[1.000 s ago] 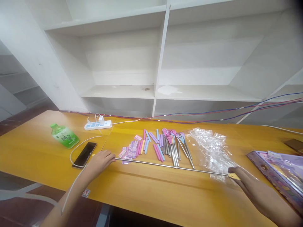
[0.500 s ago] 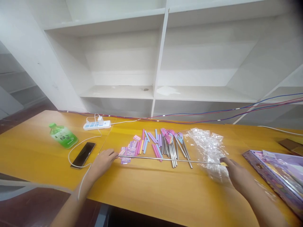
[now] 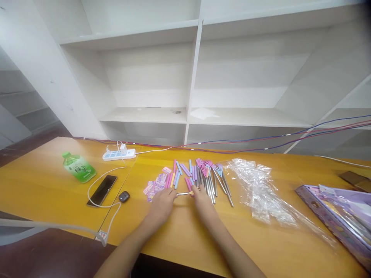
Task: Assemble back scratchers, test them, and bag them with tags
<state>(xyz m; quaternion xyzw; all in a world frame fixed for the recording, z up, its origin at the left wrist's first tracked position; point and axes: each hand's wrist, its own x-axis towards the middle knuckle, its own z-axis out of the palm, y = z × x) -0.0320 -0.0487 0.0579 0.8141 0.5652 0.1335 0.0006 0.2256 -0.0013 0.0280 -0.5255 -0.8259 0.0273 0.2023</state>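
Between my hands, over the table, lies a telescopic back scratcher, its short metal rod [image 3: 182,194] showing with a bit of yellow at the right. My left hand [image 3: 162,204] is closed round its left end. The right hand [image 3: 203,200] pinches the other end, and its fingers hide most of the head. Just beyond are pink, blue, purple and yellow grip sleeves [image 3: 185,170]. Several metal back scratchers with pink and blue hand-shaped heads [image 3: 205,170] lie behind my right hand. Small printed purple cards [image 3: 156,185] sit beyond my left hand.
Clear plastic sleeves [image 3: 257,193] spread across the right side, beside a purple box [image 3: 333,220]. To the left are a green bottle [image 3: 79,167], a phone [image 3: 102,190], a black earphone case [image 3: 124,197], a white cable and a power strip [image 3: 118,154]. Shelves [image 3: 150,114] stand behind.
My hands have come together from far apart, and the long extended rod is now pushed in to a short length. The black case and the plastic sleeves at right are uncovered.
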